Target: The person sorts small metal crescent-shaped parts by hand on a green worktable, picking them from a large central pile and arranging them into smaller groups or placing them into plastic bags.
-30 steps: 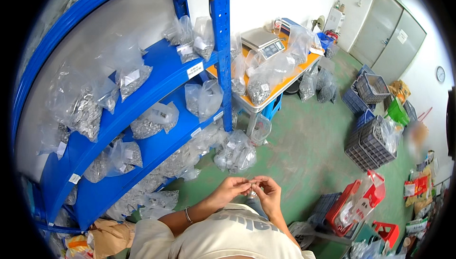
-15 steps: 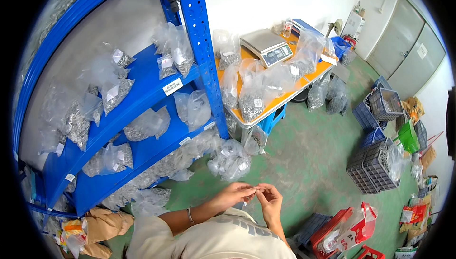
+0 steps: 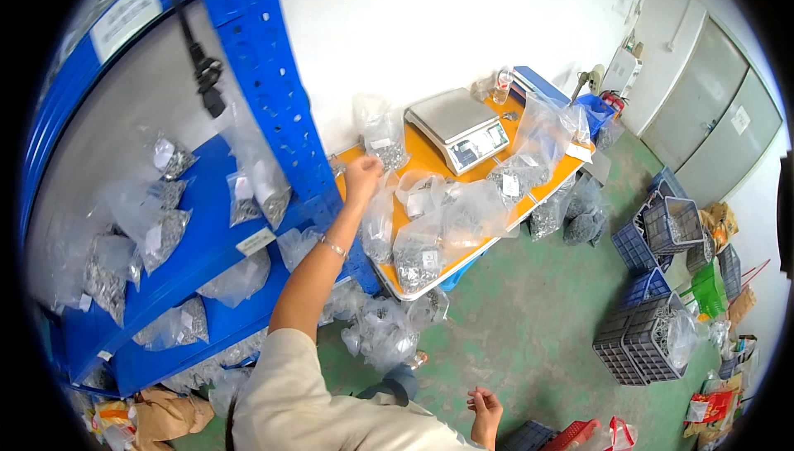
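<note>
We see an orange table (image 3: 475, 174) with a scale (image 3: 453, 119), a bottle (image 3: 502, 85) and bags (image 3: 419, 258); blue shelves (image 3: 211, 196) hold more bags (image 3: 165, 240); crates (image 3: 641, 352) stand on the green floor (image 3: 513, 319).

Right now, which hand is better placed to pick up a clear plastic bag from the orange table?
The left hand, I'd judge: it is stretched out to the orange-topped table, close to a clear plastic bag of small grey pieces. The right hand is well away from the table, above the green floor.

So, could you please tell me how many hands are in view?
2: the left hand reaches toward the left end of the orange table, near a clear bag; the right hand is low in the picture, above the green floor. No others show.
</note>
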The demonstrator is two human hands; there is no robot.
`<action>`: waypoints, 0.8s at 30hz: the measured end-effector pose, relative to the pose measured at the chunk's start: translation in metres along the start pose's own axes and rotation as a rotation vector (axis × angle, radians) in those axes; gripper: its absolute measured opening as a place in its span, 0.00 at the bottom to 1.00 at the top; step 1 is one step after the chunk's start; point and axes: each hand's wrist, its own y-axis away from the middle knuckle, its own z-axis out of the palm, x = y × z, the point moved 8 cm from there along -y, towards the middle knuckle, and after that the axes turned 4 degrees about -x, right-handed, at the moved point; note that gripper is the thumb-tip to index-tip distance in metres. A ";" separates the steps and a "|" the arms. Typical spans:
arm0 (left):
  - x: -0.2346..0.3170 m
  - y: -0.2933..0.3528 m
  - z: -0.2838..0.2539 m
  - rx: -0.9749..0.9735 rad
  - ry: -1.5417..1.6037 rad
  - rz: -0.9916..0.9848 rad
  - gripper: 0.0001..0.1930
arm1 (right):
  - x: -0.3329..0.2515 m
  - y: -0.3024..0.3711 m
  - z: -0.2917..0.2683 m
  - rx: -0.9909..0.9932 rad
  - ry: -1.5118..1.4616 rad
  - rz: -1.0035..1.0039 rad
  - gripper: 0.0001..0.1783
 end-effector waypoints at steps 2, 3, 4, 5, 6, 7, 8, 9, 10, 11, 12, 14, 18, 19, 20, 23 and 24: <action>-0.020 -0.051 -0.017 0.199 -0.081 0.013 0.08 | 0.012 -0.017 -0.004 0.011 0.006 0.051 0.09; -0.029 -0.074 -0.029 0.299 -0.138 0.029 0.08 | 0.012 -0.022 -0.002 0.002 0.028 0.071 0.09; -0.034 -0.090 -0.035 0.388 -0.191 0.048 0.08 | 0.014 -0.028 -0.002 0.001 0.045 0.087 0.09; -0.034 -0.102 -0.026 0.415 -0.273 0.084 0.08 | 0.023 -0.035 -0.012 0.003 0.089 0.085 0.13; -0.029 -0.113 -0.014 0.439 -0.349 0.123 0.08 | 0.043 -0.044 -0.030 0.008 0.133 0.078 0.17; -0.025 -0.122 -0.007 0.470 -0.431 0.166 0.08 | 0.042 -0.052 -0.029 0.003 0.177 0.073 0.21; -0.023 -0.132 -0.001 0.456 -0.510 0.202 0.08 | 0.044 -0.054 -0.031 0.016 0.214 0.088 0.20; -0.020 -0.141 0.001 0.443 -0.589 0.237 0.08 | 0.045 -0.050 -0.034 0.027 0.253 0.104 0.20; -0.018 -0.149 0.006 0.428 -0.665 0.273 0.08 | 0.038 -0.047 -0.031 0.040 0.293 0.118 0.19; -0.019 -0.158 0.009 0.401 -0.698 0.269 0.08 | 0.038 -0.049 -0.033 0.054 0.293 0.141 0.19; -0.020 -0.167 0.011 0.374 -0.731 0.264 0.08 | 0.043 -0.049 -0.037 0.069 0.293 0.165 0.18; -0.028 -0.182 0.010 0.316 -0.784 0.236 0.08 | 0.048 -0.048 -0.041 0.099 0.287 0.212 0.19; -0.053 -0.201 0.010 0.223 -0.983 0.037 0.10 | 0.084 -0.053 -0.066 0.139 0.293 0.261 0.18; -0.059 -0.204 0.009 0.207 -1.038 0.012 0.11 | 0.087 -0.053 -0.069 0.131 0.318 0.289 0.18; -0.065 -0.207 0.009 0.189 -1.092 -0.013 0.11 | 0.090 -0.053 -0.071 0.123 0.342 0.316 0.18; -0.083 -0.209 0.013 0.038 -0.890 -0.151 0.12 | 0.096 -0.058 -0.072 0.119 0.293 0.331 0.17; -0.096 -0.214 0.019 -0.075 -0.932 -0.167 0.12 | 0.098 -0.058 -0.074 0.123 0.292 0.348 0.17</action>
